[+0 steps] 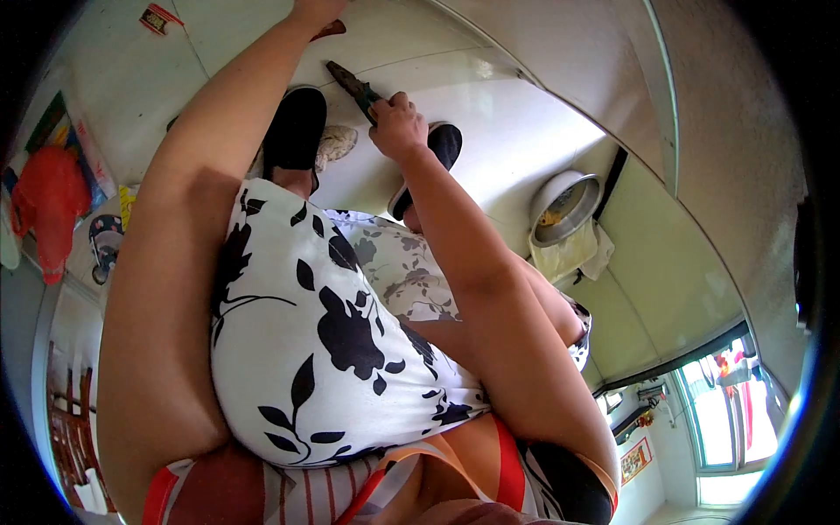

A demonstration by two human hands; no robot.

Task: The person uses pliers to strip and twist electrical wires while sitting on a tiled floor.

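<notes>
Two bare hands reach down over the tiled floor (503, 118). The right hand (401, 127) wraps its fingers round the handle end of a pliers-like tool (350, 83). The tool lies between the hands, just above the floor in view, its dark, rusty-looking nose directed away from the body toward the left hand (317, 9). The left hand is cut off by the upper edge of the view. A brown object (330, 31) shows beside it; whether the left fingers grasp that object or only rest near it cannot be told.

Step in hand, as judged: positioning the tool near the brown object. The nose is apart from the object; no contact is visible. From this posture, bringing the two together calls for a firm right grip, alignment of the nose with the object, and a steady left hand clear of the tool's bite.

Maintain clearance from the left shoe (296, 127) and the right shoe (444, 147). A metal basin (567, 210) stands to the right, well apart from both hands.
</notes>
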